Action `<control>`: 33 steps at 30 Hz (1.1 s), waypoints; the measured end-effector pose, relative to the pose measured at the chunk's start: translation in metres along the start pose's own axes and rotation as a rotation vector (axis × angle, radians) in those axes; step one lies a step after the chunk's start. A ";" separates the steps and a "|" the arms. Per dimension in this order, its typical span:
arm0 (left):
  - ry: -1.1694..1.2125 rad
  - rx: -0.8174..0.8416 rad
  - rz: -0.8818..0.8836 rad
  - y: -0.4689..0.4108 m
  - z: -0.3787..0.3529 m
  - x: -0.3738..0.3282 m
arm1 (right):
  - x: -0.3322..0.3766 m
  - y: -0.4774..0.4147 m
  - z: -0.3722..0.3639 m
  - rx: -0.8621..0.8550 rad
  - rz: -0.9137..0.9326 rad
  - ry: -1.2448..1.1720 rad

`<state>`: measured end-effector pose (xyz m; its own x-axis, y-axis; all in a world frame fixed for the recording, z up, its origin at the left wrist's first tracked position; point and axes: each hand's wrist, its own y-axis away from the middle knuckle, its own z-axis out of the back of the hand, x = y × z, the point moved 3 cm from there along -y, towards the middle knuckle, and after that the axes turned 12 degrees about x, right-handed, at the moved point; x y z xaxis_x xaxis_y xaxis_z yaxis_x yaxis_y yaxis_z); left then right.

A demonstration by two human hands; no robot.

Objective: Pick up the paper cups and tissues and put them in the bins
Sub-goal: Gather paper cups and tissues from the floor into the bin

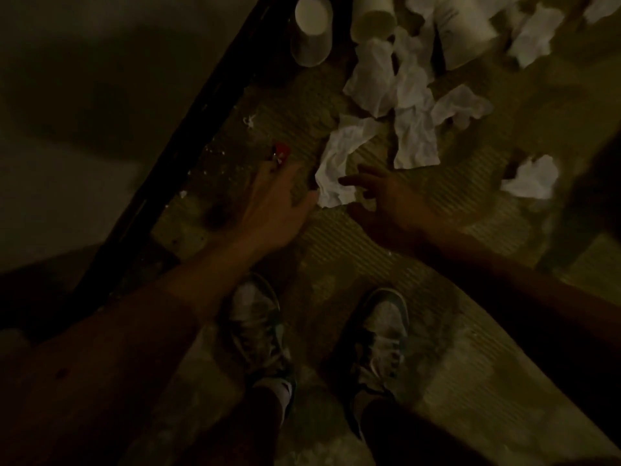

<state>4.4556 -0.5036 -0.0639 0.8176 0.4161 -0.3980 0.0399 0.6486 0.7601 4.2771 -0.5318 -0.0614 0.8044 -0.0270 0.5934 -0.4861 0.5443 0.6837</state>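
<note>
Crumpled white tissues lie scattered on the ribbed floor. The nearest tissue (336,166) lies between my two hands. My left hand (279,203) reaches toward its left edge with straight fingers and holds nothing. My right hand (386,196) hovers at its right edge, fingers spread and loosely bent, empty. More tissues lie beyond: one (416,136), one (379,79) and one at the right (534,178). White paper cups lie on their sides at the top: one (311,31), another (373,18), and a third (467,31).
A dark raised rail (188,139) runs diagonally along the left of the floor. A small red object (280,151) lies next to it, just beyond my left fingers. My two shoes (255,317) stand below the hands. The scene is dim and blurred.
</note>
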 end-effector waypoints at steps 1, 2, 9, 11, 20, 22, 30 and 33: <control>0.007 -0.012 0.007 -0.016 -0.004 0.008 | -0.006 -0.014 -0.003 0.007 0.013 0.016; 0.003 -0.023 0.019 -0.032 -0.007 0.017 | -0.012 -0.028 -0.005 0.013 0.032 0.032; -0.096 -0.200 -0.107 -0.116 -0.021 0.052 | -0.055 -0.107 -0.021 -0.035 0.119 0.233; -0.144 -0.310 -0.216 -0.125 -0.022 0.055 | -0.060 -0.117 -0.025 -0.119 0.211 0.256; 0.205 -0.403 -0.370 -0.139 -0.016 0.042 | -0.069 -0.131 -0.023 -0.346 0.275 0.074; 0.360 -0.329 -0.331 -0.137 -0.017 0.034 | -0.068 -0.131 -0.020 -0.358 0.184 -0.098; 1.056 -0.087 -0.356 -0.120 -0.022 -0.047 | -0.034 -0.091 0.006 -0.378 0.294 -0.749; 0.926 -0.125 -0.446 -0.117 -0.020 -0.064 | -0.030 -0.077 0.014 -0.298 0.320 -0.791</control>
<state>4.3874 -0.5929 -0.1374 -0.0209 0.4145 -0.9098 0.1273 0.9037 0.4088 4.2858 -0.5852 -0.1260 0.1226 -0.3457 0.9303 -0.4489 0.8167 0.3627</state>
